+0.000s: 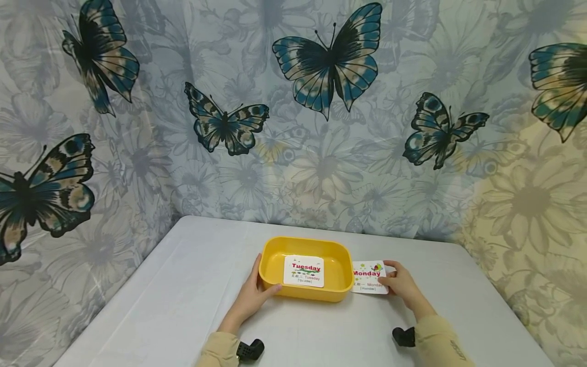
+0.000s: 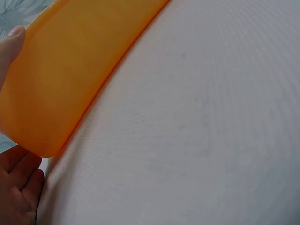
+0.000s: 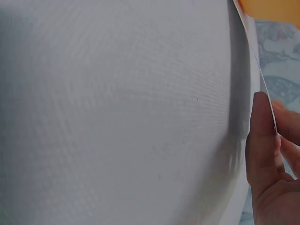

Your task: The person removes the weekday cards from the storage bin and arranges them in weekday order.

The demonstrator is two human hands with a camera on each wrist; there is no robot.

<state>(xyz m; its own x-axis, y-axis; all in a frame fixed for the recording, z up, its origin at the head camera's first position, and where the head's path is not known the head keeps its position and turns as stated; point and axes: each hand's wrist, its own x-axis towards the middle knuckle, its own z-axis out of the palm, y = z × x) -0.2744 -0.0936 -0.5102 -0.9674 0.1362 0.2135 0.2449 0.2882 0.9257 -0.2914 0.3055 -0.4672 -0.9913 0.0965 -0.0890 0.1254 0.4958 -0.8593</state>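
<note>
A yellow plastic basin (image 1: pixel 306 292) sits on the white table, and a white "Tuesday" card (image 1: pixel 303 271) lies flat inside it. My left hand (image 1: pixel 251 295) grips the basin's left end, thumb on the front rim and fingers along the side. In the left wrist view the thumb (image 2: pixel 14 42) presses the basin wall (image 2: pixel 61 70). My right hand (image 1: pixel 403 285) pinches a "Monday" card (image 1: pixel 368 278) by its right edge. That card's left edge meets the basin's right end, partly hidden by it. The right wrist view shows the card (image 3: pixel 262 70) edge-on between thumb and fingers.
The white-covered table (image 1: pixel 183 285) reaches back to a curtain (image 1: pixel 321 199) printed with butterflies and flowers. A black wrist camera (image 1: pixel 250 350) shows at the left sleeve, another black camera (image 1: pixel 404 337) at the right sleeve.
</note>
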